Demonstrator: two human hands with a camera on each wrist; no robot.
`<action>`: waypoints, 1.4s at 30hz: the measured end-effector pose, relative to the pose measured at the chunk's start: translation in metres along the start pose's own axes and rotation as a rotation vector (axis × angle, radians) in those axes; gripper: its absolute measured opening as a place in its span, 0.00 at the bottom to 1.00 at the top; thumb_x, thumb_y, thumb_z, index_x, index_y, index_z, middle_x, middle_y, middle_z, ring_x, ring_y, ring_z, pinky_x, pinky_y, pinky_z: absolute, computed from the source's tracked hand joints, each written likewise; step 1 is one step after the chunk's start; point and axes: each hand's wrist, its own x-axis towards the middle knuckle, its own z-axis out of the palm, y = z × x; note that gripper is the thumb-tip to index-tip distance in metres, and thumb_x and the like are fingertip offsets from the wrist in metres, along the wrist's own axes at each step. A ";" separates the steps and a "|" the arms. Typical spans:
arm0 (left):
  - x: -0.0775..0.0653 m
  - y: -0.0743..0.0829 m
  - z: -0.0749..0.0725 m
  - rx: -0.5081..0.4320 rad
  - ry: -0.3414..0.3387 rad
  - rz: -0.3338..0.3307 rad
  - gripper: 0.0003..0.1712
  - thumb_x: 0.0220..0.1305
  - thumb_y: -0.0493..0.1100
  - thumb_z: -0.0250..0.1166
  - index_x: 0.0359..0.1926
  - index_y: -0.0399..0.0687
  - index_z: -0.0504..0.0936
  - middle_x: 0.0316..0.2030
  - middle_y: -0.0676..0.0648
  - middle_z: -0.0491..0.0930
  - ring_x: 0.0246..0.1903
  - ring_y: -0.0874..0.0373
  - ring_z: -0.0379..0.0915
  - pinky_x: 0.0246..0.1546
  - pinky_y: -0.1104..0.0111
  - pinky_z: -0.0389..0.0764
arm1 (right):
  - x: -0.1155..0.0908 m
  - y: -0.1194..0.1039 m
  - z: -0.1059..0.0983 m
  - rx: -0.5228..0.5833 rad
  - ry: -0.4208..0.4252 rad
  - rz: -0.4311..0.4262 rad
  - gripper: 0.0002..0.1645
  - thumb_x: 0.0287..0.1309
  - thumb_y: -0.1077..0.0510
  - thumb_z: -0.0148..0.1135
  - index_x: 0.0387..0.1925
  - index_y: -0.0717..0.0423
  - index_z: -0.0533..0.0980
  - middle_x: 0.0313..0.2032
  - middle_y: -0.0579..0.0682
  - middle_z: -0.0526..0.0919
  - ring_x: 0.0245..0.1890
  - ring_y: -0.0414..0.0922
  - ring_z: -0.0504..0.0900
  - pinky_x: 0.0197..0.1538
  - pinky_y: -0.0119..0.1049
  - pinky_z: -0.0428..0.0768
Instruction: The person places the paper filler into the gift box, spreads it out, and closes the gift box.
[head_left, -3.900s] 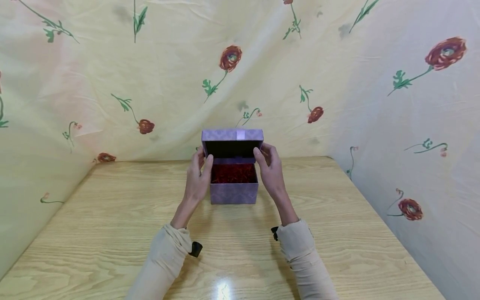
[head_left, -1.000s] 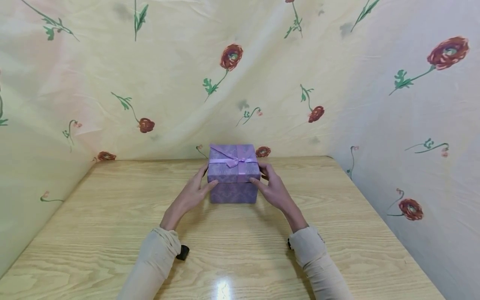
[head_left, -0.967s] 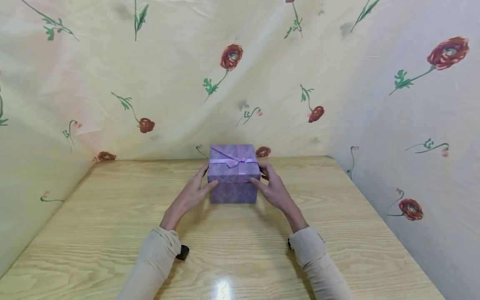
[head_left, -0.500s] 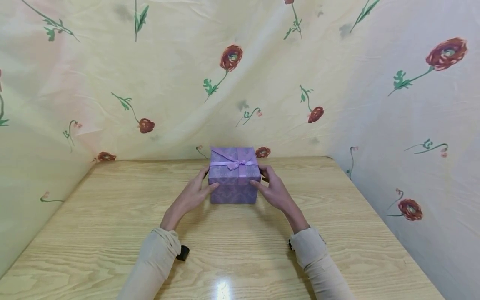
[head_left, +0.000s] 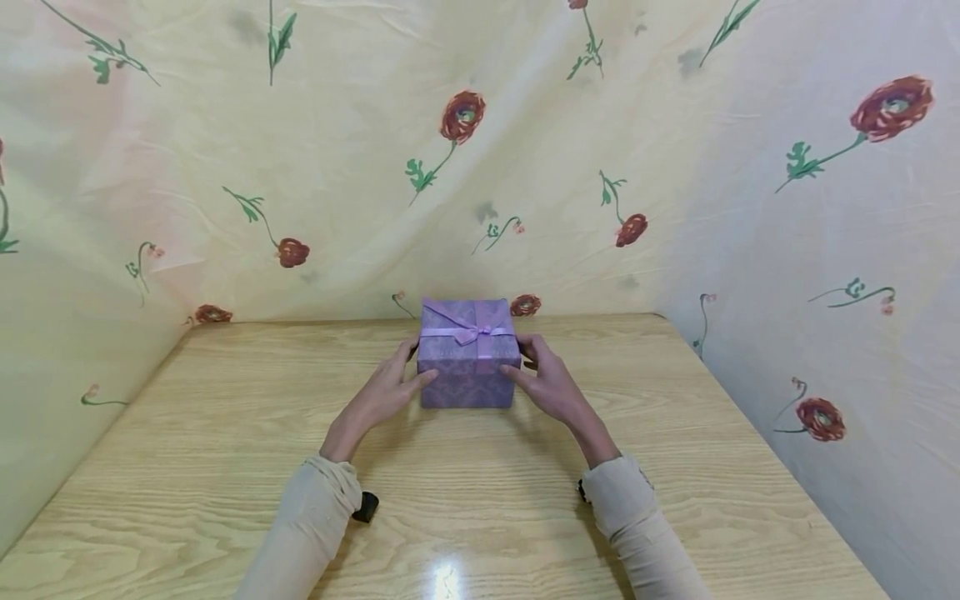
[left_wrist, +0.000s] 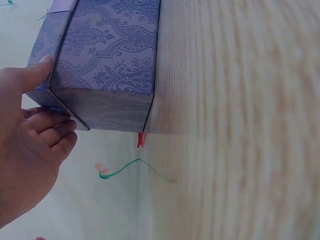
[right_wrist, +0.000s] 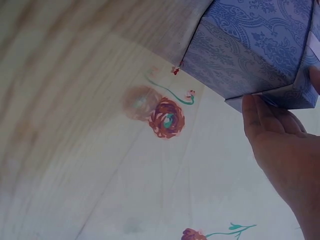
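Note:
A purple patterned gift box (head_left: 467, 393) stands upright on the table, its lid (head_left: 448, 348) on top with a lilac ribbon bow (head_left: 471, 334). My left hand (head_left: 384, 390) grips the lid at its left side, the thumb at the front corner. On the other side my right hand (head_left: 551, 385) holds the lid the same way. In the left wrist view the thumb presses the lid's (left_wrist: 47, 40) front while curled fingers touch its side. The right wrist view has the fingers against the lid's (right_wrist: 287, 95) side edge. The inside of the box is hidden.
The wood-grain table (head_left: 225, 450) runs back to a flower-printed cloth (head_left: 345, 150) hanging close behind the box and along both sides. A small red bit (left_wrist: 141, 139) shows by the box's back bottom edge. Black devices (head_left: 365, 507) sit at the wrists.
Earliest, the lid was tilted up with red filling visible in the box. It then came over the top, and in the last second both hands have lowered it further over the base.

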 end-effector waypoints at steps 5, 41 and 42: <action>-0.002 0.001 -0.001 0.007 -0.018 -0.023 0.46 0.78 0.53 0.60 0.81 0.34 0.48 0.77 0.31 0.53 0.77 0.38 0.49 0.74 0.45 0.56 | -0.001 -0.001 0.000 -0.002 -0.017 0.017 0.31 0.71 0.65 0.63 0.69 0.70 0.62 0.69 0.68 0.71 0.72 0.62 0.66 0.69 0.58 0.69; -0.002 -0.003 0.003 0.034 -0.013 -0.028 0.46 0.76 0.52 0.63 0.79 0.33 0.52 0.76 0.30 0.56 0.76 0.37 0.51 0.73 0.44 0.59 | -0.002 0.001 0.001 -0.028 -0.055 0.049 0.41 0.71 0.62 0.66 0.77 0.67 0.59 0.69 0.67 0.71 0.70 0.60 0.70 0.66 0.53 0.75; -0.002 -0.003 0.003 0.034 -0.013 -0.027 0.45 0.76 0.52 0.63 0.79 0.33 0.52 0.76 0.30 0.56 0.76 0.37 0.51 0.72 0.44 0.59 | -0.002 0.001 0.001 -0.028 -0.057 0.051 0.41 0.71 0.62 0.66 0.77 0.67 0.59 0.69 0.67 0.70 0.70 0.60 0.70 0.66 0.53 0.74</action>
